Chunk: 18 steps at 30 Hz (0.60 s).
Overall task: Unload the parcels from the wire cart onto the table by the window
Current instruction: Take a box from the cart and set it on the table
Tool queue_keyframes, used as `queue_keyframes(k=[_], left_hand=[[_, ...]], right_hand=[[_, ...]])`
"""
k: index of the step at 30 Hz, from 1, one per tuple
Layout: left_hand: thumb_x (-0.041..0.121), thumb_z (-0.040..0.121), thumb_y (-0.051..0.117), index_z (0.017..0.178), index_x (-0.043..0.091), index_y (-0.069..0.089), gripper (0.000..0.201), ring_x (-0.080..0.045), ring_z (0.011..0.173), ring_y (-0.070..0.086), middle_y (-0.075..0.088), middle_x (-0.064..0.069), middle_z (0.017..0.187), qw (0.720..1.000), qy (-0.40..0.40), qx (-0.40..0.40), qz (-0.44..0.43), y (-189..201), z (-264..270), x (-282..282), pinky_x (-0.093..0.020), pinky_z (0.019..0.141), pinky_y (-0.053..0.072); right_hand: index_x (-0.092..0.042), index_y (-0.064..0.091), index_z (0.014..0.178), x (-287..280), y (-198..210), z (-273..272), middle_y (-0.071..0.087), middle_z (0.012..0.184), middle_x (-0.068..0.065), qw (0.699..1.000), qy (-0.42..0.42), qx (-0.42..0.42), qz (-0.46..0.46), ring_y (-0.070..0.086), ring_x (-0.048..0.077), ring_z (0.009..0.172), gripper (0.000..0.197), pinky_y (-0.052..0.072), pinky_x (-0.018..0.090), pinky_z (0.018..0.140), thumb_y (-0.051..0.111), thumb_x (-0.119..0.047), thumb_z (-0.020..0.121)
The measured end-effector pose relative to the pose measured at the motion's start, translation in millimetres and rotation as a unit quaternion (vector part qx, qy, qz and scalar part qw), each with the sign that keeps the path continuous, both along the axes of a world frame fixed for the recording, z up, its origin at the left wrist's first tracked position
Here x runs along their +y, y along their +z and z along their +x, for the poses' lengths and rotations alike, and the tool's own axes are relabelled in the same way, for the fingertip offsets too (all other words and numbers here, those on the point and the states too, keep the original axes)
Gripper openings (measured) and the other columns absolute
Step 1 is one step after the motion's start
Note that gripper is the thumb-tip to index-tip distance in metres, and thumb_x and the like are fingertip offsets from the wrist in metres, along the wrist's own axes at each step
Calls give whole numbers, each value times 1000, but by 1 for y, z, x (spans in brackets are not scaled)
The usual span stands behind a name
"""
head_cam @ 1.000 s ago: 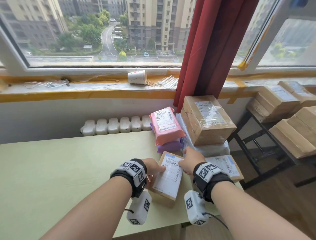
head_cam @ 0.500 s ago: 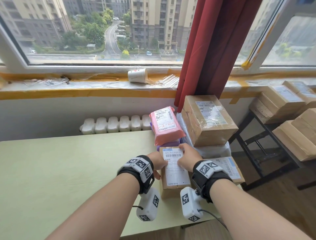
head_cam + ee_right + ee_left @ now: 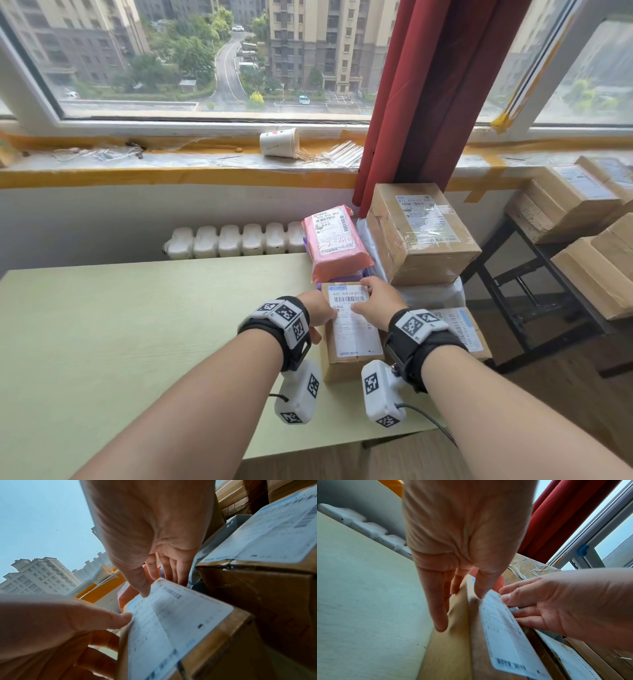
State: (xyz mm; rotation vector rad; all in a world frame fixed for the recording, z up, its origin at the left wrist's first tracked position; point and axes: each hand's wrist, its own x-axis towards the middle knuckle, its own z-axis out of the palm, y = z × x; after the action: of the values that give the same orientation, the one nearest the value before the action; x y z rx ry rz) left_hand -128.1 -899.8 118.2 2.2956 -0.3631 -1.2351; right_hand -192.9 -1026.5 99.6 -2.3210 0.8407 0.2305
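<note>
A small brown cardboard parcel (image 3: pixel 356 339) with a white label lies on the pale green table (image 3: pixel 137 342), its far end against a purple parcel (image 3: pixel 358 275). My left hand (image 3: pixel 320 310) lies along its left side with straight fingers, thumb on the label. My right hand (image 3: pixel 373 298) is at its far right corner, thumb on the label and fingers down the right side. The left wrist view shows both hands flanking the parcel (image 3: pixel 496 628); the right wrist view shows both thumbs on its label (image 3: pixel 171 628). No wire cart is in view.
A pink mailer (image 3: pixel 334 240) lies on the purple parcel. To the right, a large taped box (image 3: pixel 421 233) tops a white bag (image 3: pixel 431 294), with a flat labelled box (image 3: pixel 462 329) in front. A red curtain (image 3: pixel 428 85) hangs behind. A second table (image 3: pixel 513 274) at the right holds boxes (image 3: pixel 565 205).
The small parcel has been turned straight and slid away from me, up against the purple parcel. Both hands moved forward with it.
</note>
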Motion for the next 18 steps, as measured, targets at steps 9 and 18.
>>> queue_keyframes(k=[9,18], left_hand=[[23,99,45,94,20,46,6,-26,84,59,49,2,76,998,-31,-63,-2,18,-8,7,-30,69,53],[28,98,48,96,16,45,12,-21,83,59,50,2,77,991,-54,-119,9,33,-7,18,-21,59,48]], right_hand=[[-17,53,129,-3,20,-9,58,126,4,999,-15,-32,-10,56,20,113,42,45,31,94,60,-20,88],[-16,66,111,-15,54,-23,64,115,4,997,-14,-62,-40,59,19,103,24,45,28,87,58,-17,88]])
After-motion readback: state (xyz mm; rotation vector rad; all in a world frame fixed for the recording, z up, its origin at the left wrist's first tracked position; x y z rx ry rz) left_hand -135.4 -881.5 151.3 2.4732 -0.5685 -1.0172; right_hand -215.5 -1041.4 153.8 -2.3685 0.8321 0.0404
